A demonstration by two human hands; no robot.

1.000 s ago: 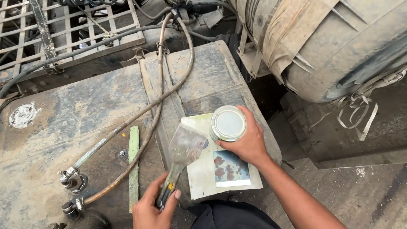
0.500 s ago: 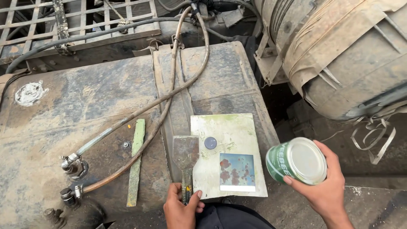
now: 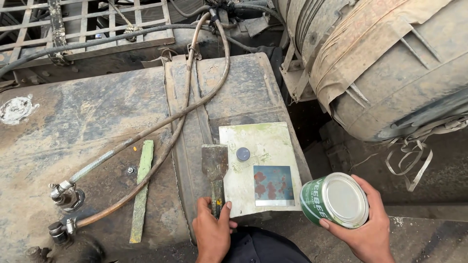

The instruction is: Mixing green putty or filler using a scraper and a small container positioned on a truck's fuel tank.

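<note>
Rusty metal tank top (image 3: 97, 122): 2 hoses (image 3: 161, 127), green stick (image 3: 141, 190), pale square board (image 3: 258, 168), scraper (image 3: 215, 168) lying on it.

An outdoor repair yard, at the side of a heavy vehicle.

The work goes on atop a grimy, rust-streaked metal tank (image 3: 97, 126) crossed by braided hoses (image 3: 161, 126) that end in metal fittings (image 3: 66, 192). A steel grating (image 3: 87, 22) lies behind it, and a big dusty drum (image 3: 390, 63) wrapped in worn strapping sits to the right. Bare dirty ground (image 3: 429, 238) shows below, with a scraper (image 3: 215, 168), a paint-smeared board (image 3: 261, 168) and a green-stained stick (image 3: 142, 190) lying about.
</note>
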